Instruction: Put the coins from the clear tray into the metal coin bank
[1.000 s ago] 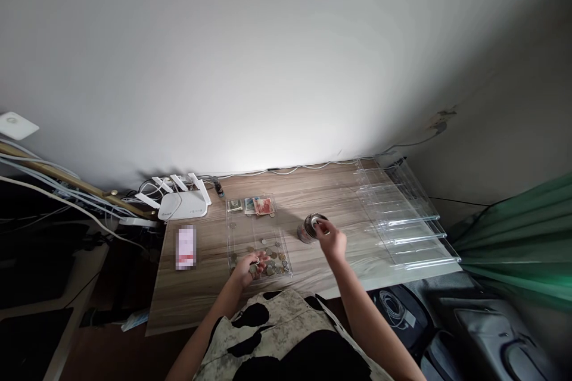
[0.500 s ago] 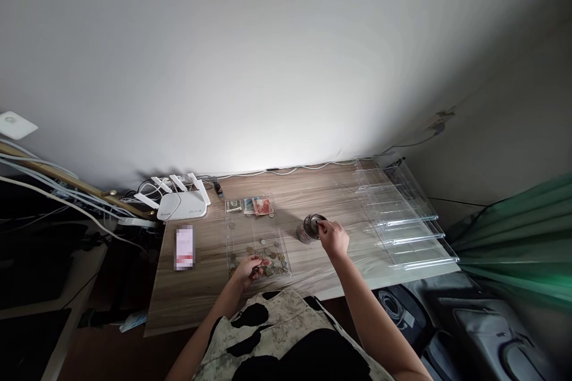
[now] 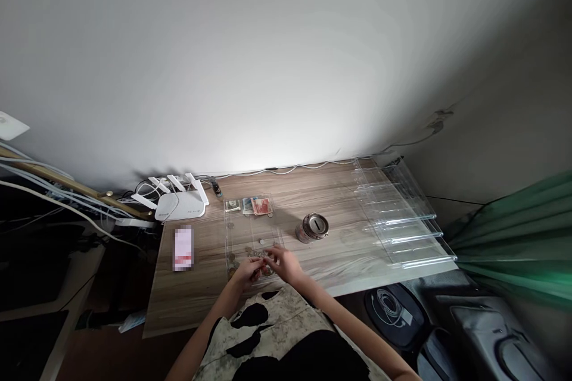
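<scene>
A clear acrylic tray (image 3: 230,232) lies on the wooden desk (image 3: 339,190), with banknotes (image 3: 257,206) in its far compartments and several coins (image 3: 261,243) in the near ones. My left hand (image 3: 247,270) rests curled over the near coins. My right hand (image 3: 282,263) is beside it over the same compartment, fingers pinched together near the coins; what they hold is too small to make out. A metal tin (image 3: 312,227) with a slot in its lid stands to the right of the tray, apart from both hands.
A white router (image 3: 179,203) with cables sits at the desk's back left, a small blurred card (image 3: 183,247) in front of it. A clear tiered acrylic stand (image 3: 397,214) takes up the desk's right end. A green curtain (image 3: 518,238) hangs at right.
My right hand has left the slot of the tin and come back left to the coins beside my left hand. The left hand has stayed on the tray.
</scene>
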Demonstrator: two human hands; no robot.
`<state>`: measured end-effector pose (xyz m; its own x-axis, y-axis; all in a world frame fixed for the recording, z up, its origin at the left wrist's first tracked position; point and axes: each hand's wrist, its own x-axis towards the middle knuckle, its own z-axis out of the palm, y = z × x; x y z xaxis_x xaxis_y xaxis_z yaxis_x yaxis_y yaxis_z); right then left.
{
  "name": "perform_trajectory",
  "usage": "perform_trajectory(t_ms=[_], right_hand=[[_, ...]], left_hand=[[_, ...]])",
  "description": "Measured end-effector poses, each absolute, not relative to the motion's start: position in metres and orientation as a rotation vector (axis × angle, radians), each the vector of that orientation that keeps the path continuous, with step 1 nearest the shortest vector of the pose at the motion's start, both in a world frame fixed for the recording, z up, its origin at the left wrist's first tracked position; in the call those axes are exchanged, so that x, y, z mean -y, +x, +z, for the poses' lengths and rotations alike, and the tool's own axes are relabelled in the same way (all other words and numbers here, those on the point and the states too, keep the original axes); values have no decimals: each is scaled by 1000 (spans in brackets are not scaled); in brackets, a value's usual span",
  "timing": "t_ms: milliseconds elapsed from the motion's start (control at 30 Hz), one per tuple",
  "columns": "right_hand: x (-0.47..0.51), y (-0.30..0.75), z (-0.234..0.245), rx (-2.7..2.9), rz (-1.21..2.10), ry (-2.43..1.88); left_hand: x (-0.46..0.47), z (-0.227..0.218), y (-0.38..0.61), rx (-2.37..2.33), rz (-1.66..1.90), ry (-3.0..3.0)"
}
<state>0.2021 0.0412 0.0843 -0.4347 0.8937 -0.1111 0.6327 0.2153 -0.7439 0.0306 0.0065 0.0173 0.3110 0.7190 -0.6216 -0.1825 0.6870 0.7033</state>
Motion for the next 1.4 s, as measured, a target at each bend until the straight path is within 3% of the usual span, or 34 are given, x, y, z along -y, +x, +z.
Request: perform_trajectory(t_ms=[367, 600, 867, 1133, 1233, 1400], right_hand=[[-37, 194, 75, 2191, 1156, -1376], [-80, 262, 93, 1509, 598, -1644], [-102, 313, 94, 1468, 296, -2065], [-98, 296, 96, 1589, 132, -1980], [-87, 272, 102, 1702, 263, -1817], [-55, 209, 90, 2112, 994, -1536]], left_hand=[[-2, 35, 40, -1040, 676, 422], [-10, 37, 27, -1080, 712, 100], [-4, 22, 24, -991, 765, 126], [-2, 17, 24, -993, 789, 267], [-2, 16, 27, -1004, 760, 327], [-4, 15, 31, -1035, 753, 400]])
